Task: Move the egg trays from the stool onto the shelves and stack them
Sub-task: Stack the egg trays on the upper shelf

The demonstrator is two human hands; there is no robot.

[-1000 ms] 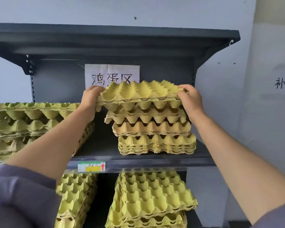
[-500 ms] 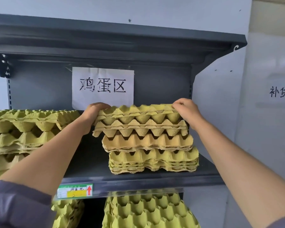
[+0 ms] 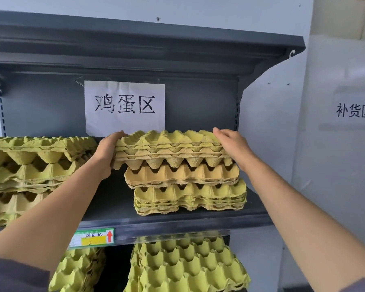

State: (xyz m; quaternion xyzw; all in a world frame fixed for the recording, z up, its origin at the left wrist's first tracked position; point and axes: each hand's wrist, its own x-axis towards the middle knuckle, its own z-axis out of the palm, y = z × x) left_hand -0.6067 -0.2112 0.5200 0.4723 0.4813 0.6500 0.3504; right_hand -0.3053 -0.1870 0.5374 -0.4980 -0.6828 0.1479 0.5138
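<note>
Egg trays (image 3: 173,148) sit atop the stack (image 3: 190,192) on the shelf (image 3: 177,224). Left hand (image 3: 106,153) grips their left edge; right hand (image 3: 233,144) rests fairly straight fingers over the right.

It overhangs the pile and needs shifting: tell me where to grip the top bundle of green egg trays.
Grip the top trays by the left and right rims, one hand from each side, where the left hand and right hand sit. Those rims are thin, and the left one overhangs the orange tray, leaving finger room; the cupped top gives no hold.
</note>
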